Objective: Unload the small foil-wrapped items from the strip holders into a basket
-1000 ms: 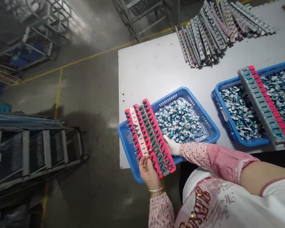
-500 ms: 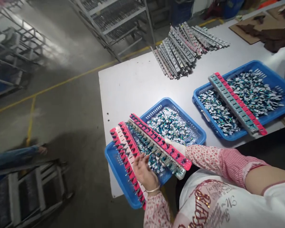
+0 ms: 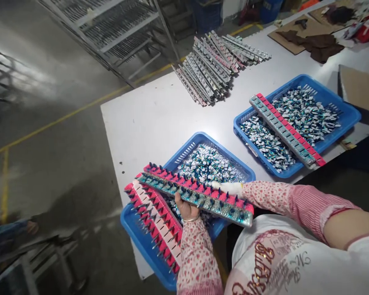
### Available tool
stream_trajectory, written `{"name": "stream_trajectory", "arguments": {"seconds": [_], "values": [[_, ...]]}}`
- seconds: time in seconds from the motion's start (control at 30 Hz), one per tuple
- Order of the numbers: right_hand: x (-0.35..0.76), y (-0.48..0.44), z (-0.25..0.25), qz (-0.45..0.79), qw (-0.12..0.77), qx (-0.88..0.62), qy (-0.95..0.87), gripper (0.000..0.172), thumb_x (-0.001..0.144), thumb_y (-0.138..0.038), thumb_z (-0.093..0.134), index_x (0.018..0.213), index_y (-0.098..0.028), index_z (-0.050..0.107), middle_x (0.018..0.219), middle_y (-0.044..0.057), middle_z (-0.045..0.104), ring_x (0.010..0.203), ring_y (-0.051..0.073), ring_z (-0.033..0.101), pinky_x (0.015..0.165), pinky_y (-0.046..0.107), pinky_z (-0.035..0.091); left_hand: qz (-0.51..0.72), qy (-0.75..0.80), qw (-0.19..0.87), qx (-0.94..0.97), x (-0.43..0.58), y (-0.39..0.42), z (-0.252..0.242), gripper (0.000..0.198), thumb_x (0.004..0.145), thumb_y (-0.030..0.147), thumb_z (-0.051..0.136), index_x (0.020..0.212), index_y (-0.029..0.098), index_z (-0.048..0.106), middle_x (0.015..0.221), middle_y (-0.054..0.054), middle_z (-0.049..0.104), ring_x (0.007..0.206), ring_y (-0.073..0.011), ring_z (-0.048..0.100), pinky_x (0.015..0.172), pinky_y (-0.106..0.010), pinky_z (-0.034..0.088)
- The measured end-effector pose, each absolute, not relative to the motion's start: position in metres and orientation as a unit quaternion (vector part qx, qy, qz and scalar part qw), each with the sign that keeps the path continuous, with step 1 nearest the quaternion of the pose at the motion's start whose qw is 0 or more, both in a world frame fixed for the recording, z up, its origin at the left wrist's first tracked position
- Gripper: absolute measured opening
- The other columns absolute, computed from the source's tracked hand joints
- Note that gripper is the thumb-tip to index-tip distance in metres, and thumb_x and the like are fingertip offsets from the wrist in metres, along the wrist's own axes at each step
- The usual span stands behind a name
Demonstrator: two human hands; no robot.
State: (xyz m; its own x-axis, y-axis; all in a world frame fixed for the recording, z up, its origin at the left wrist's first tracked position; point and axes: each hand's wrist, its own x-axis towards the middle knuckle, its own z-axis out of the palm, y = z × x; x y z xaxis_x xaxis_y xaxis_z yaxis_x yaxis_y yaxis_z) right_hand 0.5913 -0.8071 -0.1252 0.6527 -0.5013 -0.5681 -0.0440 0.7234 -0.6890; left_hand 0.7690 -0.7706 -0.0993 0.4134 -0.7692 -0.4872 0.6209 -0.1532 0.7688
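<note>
A long strip (image 3: pixel 190 197), pink along one edge and silvery-teal along the other, with dark clips on it, lies slantwise over the near blue basket (image 3: pixel 199 136). My left hand (image 3: pixel 187 208), bare with a bracelet, grips its lower edge near the middle. My right hand (image 3: pixel 228 188), in a white glove, is closed on the strip's upper edge, its fingertips partly hidden behind it. Below, a pink and white strip (image 3: pixel 156 219) with clips rests across the basket's left part. Small white and teal pieces (image 3: pixel 207 164) fill the basket.
At the right, a second blue basket (image 3: pixel 350 116) holds more pieces, with a pink and silver strip (image 3: pixel 285 129) across it. Many strips (image 3: pixel 209 67) are heaped at the table's (image 3: pixel 135 123) far edge. A metal rack (image 3: pixel 117 37) stands beyond; a person's hand (image 3: pixel 32 226) shows far left.
The held strip has turned to a flatter slant, its left end swinging left and down over the lower strip. My left hand has gone from open fingers to gripping its edge. The view has shifted.
</note>
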Motion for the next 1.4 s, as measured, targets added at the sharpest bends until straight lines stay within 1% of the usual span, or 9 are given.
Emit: {"name": "stream_trajectory", "arguments": {"seconds": [0.1, 0.3, 0.47, 0.7, 0.8, 0.9, 1.13, 1.27, 1.4], "values": [[0.591, -0.849, -0.110, -0.132, 0.818, -0.424, 0.365, 0.063, 0.090, -0.069, 0.030, 0.103, -0.018, 0.064, 0.081, 0.004, 0.065, 0.067, 0.016, 0.059, 0.063, 0.030, 0.050, -0.508, -0.072, 0.668, 0.539, 0.770, -0.768, -0.097, 0.047, 0.069, 0.055, 0.063, 0.107, 0.027, 0.064, 0.113, -0.004, 0.069, 0.122, -0.0255, 0.054, 0.103, -0.046, 0.042], [0.635, -0.860, -0.077, -0.080, 0.502, -0.783, 0.359, 0.053, 0.081, -0.068, 0.053, 0.098, -0.020, 0.065, 0.089, 0.007, 0.068, 0.076, 0.022, 0.061, 0.065, 0.029, 0.042, -0.484, -0.059, 0.693, 0.531, 0.761, -0.749, -0.089, 0.046, 0.069, 0.041, 0.066, 0.113, 0.026, 0.061, 0.120, -0.003, 0.066, 0.126, -0.0268, 0.049, 0.106, -0.046, 0.039], [0.655, -0.837, -0.075, -0.104, 0.384, -0.877, 0.269, 0.043, 0.093, -0.058, 0.040, 0.098, -0.023, 0.063, 0.093, 0.006, 0.069, 0.083, 0.020, 0.062, 0.067, 0.027, 0.040, -0.458, -0.016, 0.697, 0.551, 0.758, -0.735, -0.079, 0.043, 0.070, 0.033, 0.065, 0.112, 0.024, 0.062, 0.121, -0.001, 0.066, 0.129, -0.0267, 0.046, 0.111, -0.045, 0.033], [0.655, -0.841, -0.088, -0.087, 0.471, -0.788, 0.387, 0.047, 0.089, -0.064, 0.045, 0.107, -0.024, 0.063, 0.085, 0.002, 0.068, 0.079, 0.020, 0.063, 0.062, 0.026, 0.039, -0.450, -0.041, 0.687, 0.569, 0.758, -0.726, -0.087, 0.043, 0.074, 0.032, 0.064, 0.117, 0.029, 0.060, 0.123, 0.002, 0.064, 0.131, -0.0249, 0.046, 0.112, -0.047, 0.033], [0.654, -0.840, -0.088, -0.065, 0.434, -0.833, 0.338, 0.053, 0.085, -0.068, 0.048, 0.110, -0.024, 0.062, 0.081, 0.003, 0.067, 0.073, 0.019, 0.061, 0.058, 0.025, 0.034, -0.439, -0.010, 0.685, 0.582, 0.756, -0.727, -0.097, 0.041, 0.070, 0.031, 0.067, 0.111, 0.032, 0.063, 0.119, 0.004, 0.066, 0.130, -0.0246, 0.047, 0.112, -0.047, 0.034], [0.655, -0.835, -0.087, -0.090, 0.394, -0.863, 0.303, 0.046, 0.089, -0.063, 0.045, 0.101, -0.023, 0.064, 0.077, 0.003, 0.064, 0.070, 0.017, 0.058, 0.057, 0.026, 0.031, -0.447, 0.007, 0.695, 0.563, 0.754, -0.729, -0.098, 0.033, 0.069, 0.035, 0.066, 0.101, 0.032, 0.067, 0.114, 0.004, 0.068, 0.128, -0.0246, 0.049, 0.113, -0.047, 0.033], [0.657, -0.876, -0.110, -0.173, 0.530, -0.631, 0.539, 0.046, 0.091, -0.059, 0.043, 0.098, -0.017, 0.059, 0.065, 0.000, 0.056, 0.055, 0.013, 0.050, 0.051, 0.025, 0.037, -0.463, -0.035, 0.705, 0.536, 0.766, -0.733, -0.088, 0.038, 0.066, 0.036, 0.068, 0.103, 0.029, 0.068, 0.115, 0.001, 0.069, 0.129, -0.0247, 0.049, 0.114, -0.048, 0.031], [0.638, -0.918, -0.121, -0.088, 0.441, -0.684, 0.574, 0.044, 0.085, -0.058, 0.054, 0.095, -0.016, 0.060, 0.087, 0.007, 0.065, 0.076, 0.019, 0.060, 0.065, 0.029, 0.044, -0.449, -0.031, 0.699, 0.556, 0.779, -0.736, -0.093, 0.033, 0.067, 0.038, 0.067, 0.099, 0.030, 0.069, 0.114, 0.001, 0.069, 0.129, -0.0246, 0.049, 0.113, -0.047, 0.035], [0.625, -0.919, -0.119, -0.040, 0.376, -0.760, 0.529, 0.051, 0.085, -0.059, 0.052, 0.113, -0.017, 0.059, 0.110, 0.013, 0.065, 0.097, 0.024, 0.061, 0.078, 0.031, 0.044, -0.444, -0.053, 0.695, 0.563, 0.790, -0.743, -0.095, 0.026, 0.069, 0.042, 0.065, 0.093, 0.034, 0.070, 0.112, 0.001, 0.070, 0.130, -0.0267, 0.049, 0.108, -0.048, 0.042]]}}
